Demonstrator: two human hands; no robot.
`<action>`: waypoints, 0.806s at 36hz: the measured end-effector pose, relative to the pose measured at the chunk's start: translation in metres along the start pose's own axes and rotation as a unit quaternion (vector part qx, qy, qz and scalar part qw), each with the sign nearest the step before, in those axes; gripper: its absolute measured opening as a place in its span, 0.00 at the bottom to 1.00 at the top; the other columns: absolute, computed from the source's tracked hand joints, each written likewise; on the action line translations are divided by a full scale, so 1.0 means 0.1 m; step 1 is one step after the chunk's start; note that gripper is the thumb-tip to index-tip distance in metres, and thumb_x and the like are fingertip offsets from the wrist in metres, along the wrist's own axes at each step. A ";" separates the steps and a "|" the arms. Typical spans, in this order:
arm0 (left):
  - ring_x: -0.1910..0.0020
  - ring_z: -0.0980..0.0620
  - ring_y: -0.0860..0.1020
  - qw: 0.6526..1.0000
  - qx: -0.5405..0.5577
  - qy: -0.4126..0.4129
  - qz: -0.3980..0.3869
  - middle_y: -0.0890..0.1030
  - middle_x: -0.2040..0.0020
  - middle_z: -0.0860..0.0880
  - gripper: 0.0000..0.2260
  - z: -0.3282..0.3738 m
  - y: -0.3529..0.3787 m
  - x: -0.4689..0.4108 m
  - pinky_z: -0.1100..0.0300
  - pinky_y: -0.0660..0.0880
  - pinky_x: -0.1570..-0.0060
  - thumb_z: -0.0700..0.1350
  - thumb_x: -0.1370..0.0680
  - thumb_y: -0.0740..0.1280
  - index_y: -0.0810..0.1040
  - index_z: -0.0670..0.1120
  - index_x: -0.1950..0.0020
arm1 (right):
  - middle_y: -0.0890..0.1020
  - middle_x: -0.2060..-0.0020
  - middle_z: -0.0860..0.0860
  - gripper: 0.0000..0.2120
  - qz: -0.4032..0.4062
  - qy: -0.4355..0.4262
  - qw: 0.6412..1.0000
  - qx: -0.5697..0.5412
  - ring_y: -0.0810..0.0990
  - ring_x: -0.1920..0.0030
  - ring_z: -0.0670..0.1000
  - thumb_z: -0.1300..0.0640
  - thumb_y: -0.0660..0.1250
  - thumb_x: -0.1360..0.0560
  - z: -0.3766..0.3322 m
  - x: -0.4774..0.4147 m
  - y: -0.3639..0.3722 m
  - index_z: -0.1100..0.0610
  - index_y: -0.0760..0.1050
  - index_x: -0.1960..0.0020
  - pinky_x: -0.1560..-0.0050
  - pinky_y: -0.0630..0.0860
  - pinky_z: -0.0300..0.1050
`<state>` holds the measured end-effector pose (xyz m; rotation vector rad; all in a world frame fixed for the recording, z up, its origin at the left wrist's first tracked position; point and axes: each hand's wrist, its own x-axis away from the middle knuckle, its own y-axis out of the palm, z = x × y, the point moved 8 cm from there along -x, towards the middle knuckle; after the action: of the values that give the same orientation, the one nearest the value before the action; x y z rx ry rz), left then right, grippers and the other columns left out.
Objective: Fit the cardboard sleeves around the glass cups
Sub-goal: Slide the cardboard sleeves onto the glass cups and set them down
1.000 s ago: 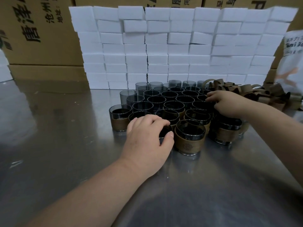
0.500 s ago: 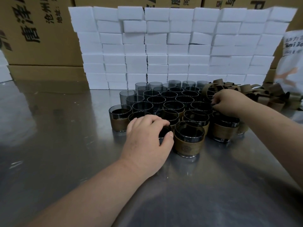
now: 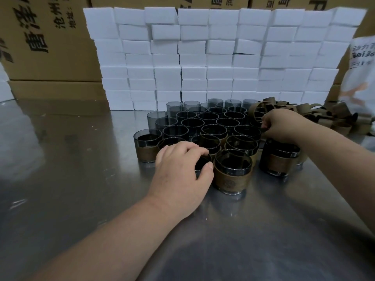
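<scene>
Several smoky glass cups stand packed together on the steel table. The front ones wear brown cardboard sleeves, such as the sleeved cup at the front middle. My left hand grips the rim of a front cup, which it mostly hides. Farther right, my right hand pinches a brown sleeve ring lifted over the cups at the edge of the loose sleeve pile.
A wall of white foam blocks stands right behind the cups. Brown cartons with printed characters rise behind it. A white printed bag sits at the far right.
My right hand has drawn back from over the cups toward the sleeve pile and now holds a sleeve ring. My left hand has stayed on its cup.
</scene>
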<state>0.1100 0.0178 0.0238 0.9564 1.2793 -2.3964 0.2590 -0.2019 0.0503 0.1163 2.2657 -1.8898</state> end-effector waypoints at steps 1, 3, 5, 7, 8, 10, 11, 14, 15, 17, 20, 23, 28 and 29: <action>0.50 0.69 0.58 1.000 0.000 0.000 -0.002 0.72 0.46 0.60 0.20 0.00 0.00 0.00 0.62 0.51 0.35 0.55 0.28 0.55 0.78 0.52 0.42 | 0.75 0.67 0.52 0.13 0.004 -0.003 1.000 0.002 0.73 0.62 0.54 0.61 0.70 0.30 0.00 0.00 0.00 0.53 0.69 0.69 0.70 0.62 0.40; 0.48 0.67 0.60 1.000 -0.002 -0.003 -0.006 0.72 0.46 0.59 0.20 0.01 0.00 0.00 0.62 0.51 0.35 0.55 0.28 0.55 0.78 0.52 0.42 | 0.77 0.65 0.55 0.12 0.023 -0.010 1.000 0.001 0.74 0.61 0.55 0.61 0.70 0.30 0.00 0.00 -0.02 0.55 0.70 0.69 0.69 0.64 0.41; 0.46 0.65 0.62 1.000 0.000 -0.005 -0.009 0.71 0.46 0.60 0.19 0.00 0.00 0.00 0.60 0.52 0.33 0.55 0.28 0.55 0.78 0.52 0.42 | 0.78 0.60 0.57 0.10 0.045 -0.026 0.999 0.006 0.75 0.59 0.57 0.62 0.69 0.30 -0.02 -0.01 -0.04 0.57 0.71 0.68 0.66 0.67 0.43; 0.48 0.66 0.61 1.000 0.003 -0.003 -0.010 0.70 0.47 0.61 0.16 0.00 0.00 0.00 0.59 0.52 0.33 0.54 0.25 0.58 0.78 0.52 0.42 | 0.78 0.52 0.59 0.05 0.077 -0.045 0.996 0.019 0.76 0.53 0.60 0.62 0.68 0.30 -0.05 -0.02 -0.09 0.63 0.75 0.63 0.58 0.73 0.47; 0.48 0.67 0.59 1.000 0.004 -0.002 -0.010 0.70 0.47 0.60 0.14 -0.01 0.00 0.01 0.59 0.52 0.33 0.52 0.24 0.60 0.78 0.52 0.42 | 0.78 0.49 0.61 0.05 0.092 -0.050 0.994 0.022 0.77 0.51 0.61 0.62 0.68 0.30 -0.06 -0.02 -0.12 0.66 0.77 0.60 0.53 0.75 0.50; 0.48 0.68 0.58 1.000 0.003 0.000 -0.007 0.71 0.46 0.59 0.12 -0.01 0.01 0.00 0.58 0.52 0.33 0.50 0.23 0.62 0.78 0.52 0.41 | 0.78 0.46 0.62 0.07 0.118 -0.051 0.992 0.015 0.77 0.50 0.62 0.63 0.67 0.30 -0.06 -0.04 -0.20 0.67 0.78 0.57 0.51 0.76 0.51; 0.48 0.68 0.58 1.000 0.003 0.001 -0.007 0.71 0.46 0.60 0.12 -0.02 0.01 0.00 0.58 0.52 0.33 0.50 0.23 0.62 0.77 0.52 0.41 | 0.77 0.46 0.60 0.06 0.136 -0.049 0.990 0.007 0.76 0.50 0.61 0.62 0.68 0.30 -0.06 -0.03 -0.25 0.65 0.78 0.56 0.52 0.75 0.49; 0.49 0.69 0.57 1.000 0.000 0.004 -0.009 0.69 0.47 0.61 0.13 -0.02 0.02 0.01 0.60 0.51 0.33 0.51 0.24 0.61 0.77 0.52 0.41 | 0.75 0.44 0.57 0.05 0.180 -0.068 0.981 -0.022 0.74 0.47 0.60 0.61 0.68 0.30 -0.13 0.03 -0.43 0.63 0.77 0.56 0.52 0.71 0.48; 0.49 0.69 0.57 1.000 0.001 0.003 -0.009 0.70 0.47 0.61 0.14 -0.02 0.02 0.00 0.60 0.51 0.33 0.51 0.24 0.61 0.77 0.52 0.41 | 0.75 0.42 0.57 0.05 0.195 -0.082 0.977 -0.035 0.74 0.44 0.59 0.61 0.68 0.30 -0.17 0.06 -0.49 0.63 0.77 0.57 0.49 0.70 0.49; 0.49 0.69 0.58 1.000 0.003 -0.004 -0.012 0.71 0.45 0.60 0.15 -0.02 0.02 0.00 0.60 0.51 0.33 0.53 0.24 0.59 0.77 0.52 0.41 | 0.74 0.39 0.56 0.02 0.218 -0.106 0.968 -0.065 0.71 0.39 0.57 0.60 0.68 0.29 -0.27 0.15 -0.60 0.58 0.76 0.59 0.43 0.68 0.48; 0.42 0.63 0.63 1.000 0.015 -0.011 -0.016 0.73 0.42 0.57 0.22 0.01 -0.01 0.00 0.60 0.53 0.32 0.56 0.27 0.53 0.75 0.51 0.37 | 0.72 0.36 0.51 0.04 0.234 -0.144 0.956 -0.103 0.69 0.35 0.52 0.56 0.69 0.28 -0.47 0.29 -0.73 0.52 0.74 0.57 0.40 0.64 0.43; 0.36 0.59 0.62 0.999 0.029 -0.017 -0.008 0.71 0.36 0.55 0.27 0.02 -0.05 0.01 0.59 0.52 0.32 0.58 0.27 0.51 0.68 0.50 0.31 | 0.72 0.35 0.48 0.05 0.243 -0.204 0.942 -0.110 0.69 0.36 0.49 0.53 0.69 0.29 -0.76 0.53 -0.90 0.51 0.75 0.55 0.43 0.60 0.37; 0.36 0.59 0.60 0.997 0.054 -0.032 0.037 0.69 0.34 0.52 0.34 0.01 -0.12 0.01 0.52 0.57 0.31 0.62 0.31 0.52 0.62 0.47 0.28 | 0.71 0.41 0.40 0.05 0.153 -0.332 0.913 -0.181 0.70 0.39 0.42 0.50 0.68 0.31 -1.27 1.03 -1.07 0.48 0.74 0.58 0.35 0.65 0.41; 0.36 0.58 0.61 0.996 0.068 -0.040 0.049 0.69 0.36 0.53 0.35 0.00 -0.13 0.01 0.50 0.59 0.31 0.62 0.31 0.53 0.62 0.47 0.28 | 0.71 0.41 0.40 0.05 0.124 -0.354 0.904 -0.205 0.71 0.38 0.42 0.51 0.70 0.30 -1.35 1.11 -1.07 0.47 0.74 0.59 0.34 0.66 0.39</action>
<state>0.1027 0.0257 0.0311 0.9255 1.0285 -2.4451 0.1179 -0.0961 0.1555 -0.2850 1.9415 -1.0453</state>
